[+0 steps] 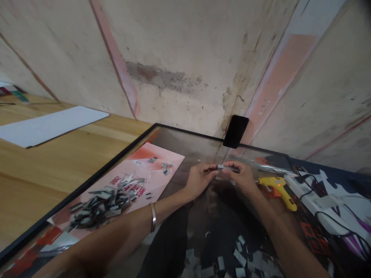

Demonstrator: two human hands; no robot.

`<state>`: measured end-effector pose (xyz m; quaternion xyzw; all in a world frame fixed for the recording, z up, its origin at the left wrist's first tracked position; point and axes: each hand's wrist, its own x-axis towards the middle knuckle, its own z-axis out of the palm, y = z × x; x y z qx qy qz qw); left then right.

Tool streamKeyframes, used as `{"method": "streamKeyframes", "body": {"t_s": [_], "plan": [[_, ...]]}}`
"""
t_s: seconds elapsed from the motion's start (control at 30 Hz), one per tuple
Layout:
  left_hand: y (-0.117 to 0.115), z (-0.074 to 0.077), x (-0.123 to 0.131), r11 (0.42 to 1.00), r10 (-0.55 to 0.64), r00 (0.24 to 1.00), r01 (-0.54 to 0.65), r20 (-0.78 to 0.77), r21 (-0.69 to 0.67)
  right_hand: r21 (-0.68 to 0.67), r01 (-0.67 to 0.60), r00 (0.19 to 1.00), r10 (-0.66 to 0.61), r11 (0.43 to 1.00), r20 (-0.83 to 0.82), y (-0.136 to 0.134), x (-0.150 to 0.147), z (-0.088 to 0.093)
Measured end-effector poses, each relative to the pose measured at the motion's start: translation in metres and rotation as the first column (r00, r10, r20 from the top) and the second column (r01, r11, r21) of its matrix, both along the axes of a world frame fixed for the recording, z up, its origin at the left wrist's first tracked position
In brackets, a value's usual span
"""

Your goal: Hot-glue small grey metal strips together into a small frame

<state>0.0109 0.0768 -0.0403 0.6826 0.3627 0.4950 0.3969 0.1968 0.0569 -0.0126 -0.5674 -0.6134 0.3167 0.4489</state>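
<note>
My left hand [199,180] and my right hand [244,178] meet over the glass tabletop [185,135]. Between their fingertips is a small, narrow grey piece [221,166] that looks like metal; its exact kind is too small to make out. The left thumb and fingers pinch its left end. Closed on the right end, the right fingers partly hide it. To the left, a heap of small grey metal-looking pieces [107,204] lies on a pink printed sheet [171,156]. More small pale pieces [240,258] are spread near the front edge, below my hands.
A yellow glue gun [279,187] lies right of my right hand, beside a white power strip [321,204] with tangled cables. Thin clear sticks or wires [261,166] lie behind. A black phone [236,131] leans on the wall. White board [55,123] lies on the wooden table.
</note>
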Motion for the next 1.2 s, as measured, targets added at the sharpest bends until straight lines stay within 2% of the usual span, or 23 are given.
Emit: {"method": "streamKeyframes", "body": {"t_s": [0.73, 1.2], "plan": [[0.0011, -0.0013, 0.0001, 0.999, 0.008, 1.000, -0.008, -0.001, 0.040, -0.003, -0.007, 1.000, 0.007, 1.000, -0.004, -0.0004, -0.0008, 0.0000], [-0.0003, 0.0043, 0.0007, 0.999, 0.032, 0.999, -0.032, -0.001, -0.013, 0.002, -0.009, 1.000, 0.009, 1.000, -0.026, -0.0007, -0.0025, 0.0018]]}}
